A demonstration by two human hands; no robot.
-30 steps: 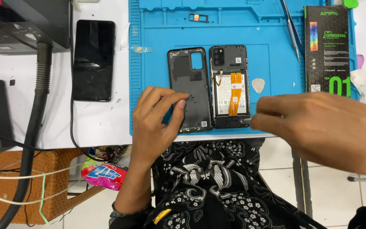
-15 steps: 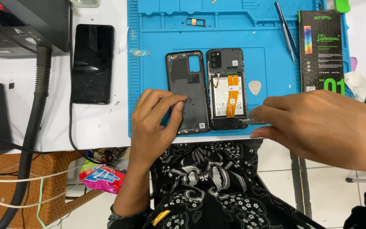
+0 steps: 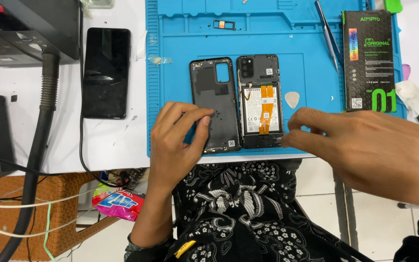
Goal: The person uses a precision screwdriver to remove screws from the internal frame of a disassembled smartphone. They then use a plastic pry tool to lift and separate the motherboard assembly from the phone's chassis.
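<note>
An opened phone lies face down on the blue work mat, its battery and orange flex cables exposed. Its removed dark back cover lies just left of it, inside up. My left hand rests on the mat's near edge, fingertips touching the cover's lower left part. My right hand hovers at the phone's lower right corner, fingers apart, holding nothing that I can see. A white pick lies right of the phone.
A second black phone lies on the white table left of the mat. Tweezers and a black box sit at the mat's right. A SIM tray lies at the back. Grey equipment and a thick hose stand far left.
My right hand has drifted slightly left toward the phone's lower right corner. My left hand has stayed on the back cover. The view shifted a little.
</note>
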